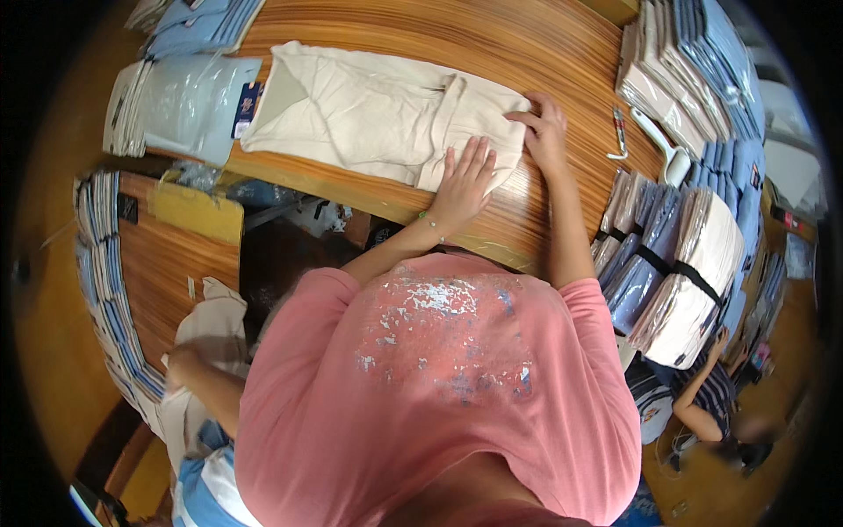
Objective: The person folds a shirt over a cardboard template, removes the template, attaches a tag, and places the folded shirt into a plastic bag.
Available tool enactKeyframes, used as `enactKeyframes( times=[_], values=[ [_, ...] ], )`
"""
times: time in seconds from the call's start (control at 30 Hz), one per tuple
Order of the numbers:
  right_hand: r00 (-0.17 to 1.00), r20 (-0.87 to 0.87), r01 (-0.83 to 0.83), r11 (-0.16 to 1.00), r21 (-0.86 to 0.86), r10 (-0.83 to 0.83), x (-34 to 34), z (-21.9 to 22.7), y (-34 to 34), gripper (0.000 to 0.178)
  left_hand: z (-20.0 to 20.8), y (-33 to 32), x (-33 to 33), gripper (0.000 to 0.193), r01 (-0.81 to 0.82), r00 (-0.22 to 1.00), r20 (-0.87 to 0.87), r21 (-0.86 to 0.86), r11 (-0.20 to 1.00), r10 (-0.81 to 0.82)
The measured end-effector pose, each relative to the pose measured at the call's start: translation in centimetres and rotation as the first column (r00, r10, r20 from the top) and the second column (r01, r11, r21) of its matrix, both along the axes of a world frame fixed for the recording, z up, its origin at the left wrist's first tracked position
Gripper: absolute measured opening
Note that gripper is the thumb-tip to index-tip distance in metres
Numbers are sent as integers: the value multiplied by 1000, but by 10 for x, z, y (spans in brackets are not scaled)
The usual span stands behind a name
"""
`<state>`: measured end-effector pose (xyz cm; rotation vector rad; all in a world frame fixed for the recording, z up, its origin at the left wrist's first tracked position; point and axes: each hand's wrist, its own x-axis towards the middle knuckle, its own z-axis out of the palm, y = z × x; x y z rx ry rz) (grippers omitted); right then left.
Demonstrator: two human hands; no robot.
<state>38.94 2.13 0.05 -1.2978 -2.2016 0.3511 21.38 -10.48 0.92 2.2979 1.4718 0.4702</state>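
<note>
A person in a pink shirt [439,369] with worn, flaking print works at a wood-grain table [421,26], a cream garment [369,119] laid lengthwise along its near side. The garment, folded into a long panel and creased, runs from left to right, with a fold crossing it near its right end.

The left hand [468,182] lies flat on the garment's near right part, palm down, fingers extended and grasping nothing; a thin bracelet [428,220] circles the wrist. The right hand [544,132] rests at the garment's right end, fingers bent and one reaching over the cloth; whether it pinches the fabric, one cannot tell.

At the garment's left end, a dark blue tag [247,110] sits beside a pile of clear-wrapped packets [180,110]. Farther off on the left are blue packaged garments [200,28].

To the right of the hands, a small red-handled tool [620,132] with a hooked metal end lies near a white-handled roller [659,140]. Beyond them rise stacks of wrapped cream packages [663,79] and blue packages [716,57]; nearer, black bands hold a row of bundled packages [672,263].

On the near left, another person's hand [183,367], blurred, touches cream cloth [215,325] by a row of folded garments [114,281]. Low on the right, a person in a striped top [707,391] raises an arm.
</note>
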Motion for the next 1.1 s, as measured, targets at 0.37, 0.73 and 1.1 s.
enactKeyframes(
  times=[0.37, 0.73, 1.1],
  values=[
    [904, -335, -420, 711, -565, 268, -53, 145, 2, 20, 67, -4, -145, 42, 472, -91, 520, -728, 497, 849],
    [953, -288, -145, 695, -704, -93, -118, -1, 68, 25, -11, 38, -227, 28, -551, 454, 612, -378, 744, 647],
    [906, -371, -183, 601, -778, -203, -123, 26, 91, 22, -14, 55, -217, 12, -737, 554, 468, -109, 667, 689]
  ],
)
